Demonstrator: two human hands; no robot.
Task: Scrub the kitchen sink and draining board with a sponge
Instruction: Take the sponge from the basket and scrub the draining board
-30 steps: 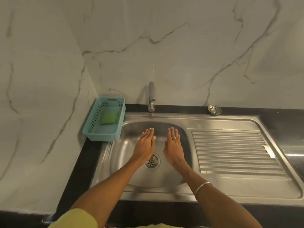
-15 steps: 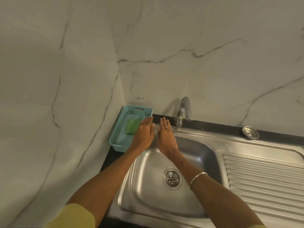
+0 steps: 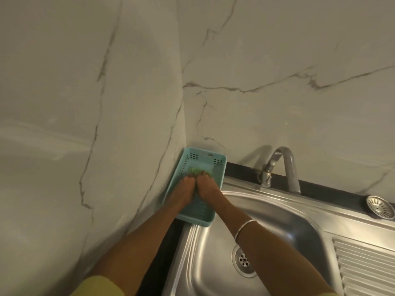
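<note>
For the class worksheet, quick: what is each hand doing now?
Left hand: on the green sponge, grip cannot be told.
Right hand: same, cannot be told.

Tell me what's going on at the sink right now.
A person is reaching with both hands into the teal basket in the corner beside the sink. The left hand and right hand are side by side, fingertips on the green sponge lying in the basket. Whether either hand has a grip on it cannot be told. The sink and draining board have not been scrubbed yet, and no water runs from the tap.
</note>
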